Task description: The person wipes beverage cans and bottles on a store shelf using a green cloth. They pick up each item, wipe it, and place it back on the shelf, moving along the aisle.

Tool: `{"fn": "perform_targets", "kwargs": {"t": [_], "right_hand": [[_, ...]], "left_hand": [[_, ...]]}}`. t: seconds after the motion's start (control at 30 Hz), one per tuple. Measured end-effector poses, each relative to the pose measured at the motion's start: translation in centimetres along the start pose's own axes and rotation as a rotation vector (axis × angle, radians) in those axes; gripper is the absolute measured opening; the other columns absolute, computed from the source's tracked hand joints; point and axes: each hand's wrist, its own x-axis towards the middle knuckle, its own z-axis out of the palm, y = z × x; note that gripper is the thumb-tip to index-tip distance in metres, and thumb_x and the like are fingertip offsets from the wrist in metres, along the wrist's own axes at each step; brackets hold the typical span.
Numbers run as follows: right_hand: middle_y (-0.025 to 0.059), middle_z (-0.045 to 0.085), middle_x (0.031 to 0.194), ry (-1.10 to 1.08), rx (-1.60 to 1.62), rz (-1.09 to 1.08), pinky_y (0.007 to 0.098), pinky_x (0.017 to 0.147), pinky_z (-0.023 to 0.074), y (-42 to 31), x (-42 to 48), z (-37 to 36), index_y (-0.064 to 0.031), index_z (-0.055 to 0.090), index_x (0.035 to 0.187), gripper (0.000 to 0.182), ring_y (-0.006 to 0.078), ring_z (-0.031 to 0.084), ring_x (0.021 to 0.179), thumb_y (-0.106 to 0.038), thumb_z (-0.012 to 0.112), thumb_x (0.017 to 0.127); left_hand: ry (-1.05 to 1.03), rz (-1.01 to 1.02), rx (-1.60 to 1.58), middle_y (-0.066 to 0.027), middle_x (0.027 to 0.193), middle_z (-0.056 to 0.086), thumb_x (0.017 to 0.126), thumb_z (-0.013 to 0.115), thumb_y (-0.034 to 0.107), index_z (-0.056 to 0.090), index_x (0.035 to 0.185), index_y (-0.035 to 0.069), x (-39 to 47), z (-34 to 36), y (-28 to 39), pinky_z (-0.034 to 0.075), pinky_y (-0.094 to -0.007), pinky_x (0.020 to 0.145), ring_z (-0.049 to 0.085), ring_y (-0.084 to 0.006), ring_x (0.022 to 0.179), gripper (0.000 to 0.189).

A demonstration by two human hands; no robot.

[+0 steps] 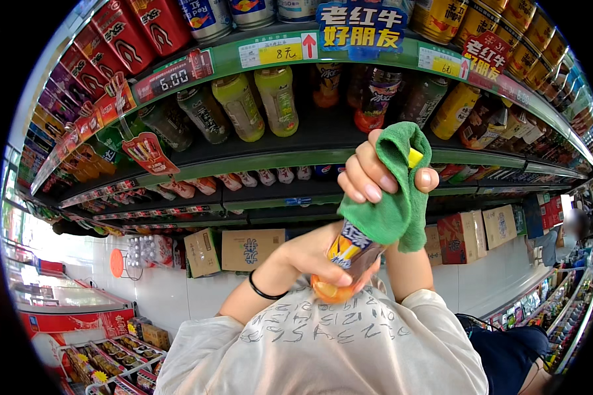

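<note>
My left hand [309, 254], with a black band [264, 291] at its wrist, grips the lower part of a tilted plastic drink bottle [356, 247]. The bottle has a dark, printed label and an orange base. Higher up, my right hand [370, 170] clasps a green cloth [385, 217] wrapped around the bottle's top. A bit of yellow cap [415, 158] shows through a fold of the cloth; the neck is hidden. Both hands are in front of my chest, before a shelf [306, 133] of bottled drinks.
Drink cans [143, 27] line the shelf above, behind price tags [276, 52] and a hanging promotional card [150, 153]. Cardboard boxes [252, 249] stand on the floor below. An orange stool [117, 262] is at left. Another person [553, 242] is at far right.
</note>
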Motion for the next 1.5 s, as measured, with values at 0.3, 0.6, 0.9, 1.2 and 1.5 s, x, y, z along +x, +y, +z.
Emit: {"fn": "perform_targets", "kwargs": {"t": [0.3,0.6,0.9,1.2,1.5], "right_hand": [[0.0065,0.052,0.089,0.392,-0.141,-0.032,0.039,0.085,0.0484,-0.6,1.4,-0.2,-0.0001,0.055,0.115,0.044,0.0214,0.053,0.086,-0.033,0.062,0.086],[0.0132,0.073,0.103,0.761,-0.394,-0.114,0.0385,0.081,0.0582,0.3,1.4,-1.1,-0.0004,0.067,0.113,0.035,0.0247,0.071,0.087,-0.028,0.064,0.091],[0.0063,0.061,0.11,0.96,-1.064,-0.395,0.0281,0.083,0.0509,5.1,1.6,2.4,-0.0004,0.046,0.13,0.055,0.0125,0.06,0.094,-0.02,0.079,0.091],[0.0092,0.062,0.109,0.95,-1.131,-0.221,0.0303,0.085,0.0529,7.2,-0.9,2.3,0.0017,0.039,0.133,0.066,0.0154,0.062,0.097,-0.016,0.082,0.085],[0.0083,0.066,0.117,0.734,-0.548,0.098,0.0331,0.091,0.0547,5.5,-3.7,1.8,-0.0012,0.051,0.133,0.059,0.0152,0.065,0.102,-0.016,0.082,0.085]], "left_hand": [[0.231,0.051,-0.068,-0.0163,0.101,0.063,0.071,0.084,0.021,0.042,0.132,-0.003,-3.0,-0.2,0.6,0.057,-0.0384,0.076,0.068,-0.0263,0.086,0.078],[0.843,0.011,0.933,-0.0135,0.109,0.065,0.076,0.077,0.013,0.043,0.132,0.0,-2.6,2.6,2.2,0.056,-0.0371,0.081,0.07,-0.0239,0.091,0.067],[1.251,0.232,1.8,-0.0215,0.102,0.058,0.071,0.078,0.008,0.04,0.131,-0.011,-0.4,1.0,-0.6,0.053,-0.0449,0.077,0.062,-0.0388,0.091,0.073],[1.183,0.089,1.468,-0.029,0.107,0.065,0.076,0.081,0.012,0.039,0.133,-0.006,-1.1,0.9,-0.2,0.053,-0.0496,0.084,0.066,-0.0466,0.099,0.073],[0.833,0.152,0.769,-0.0136,0.107,0.065,0.074,0.081,0.013,0.044,0.13,-0.004,-3.2,1.7,1.1,0.054,-0.0344,0.085,0.067,-0.0238,0.096,0.069]]}}
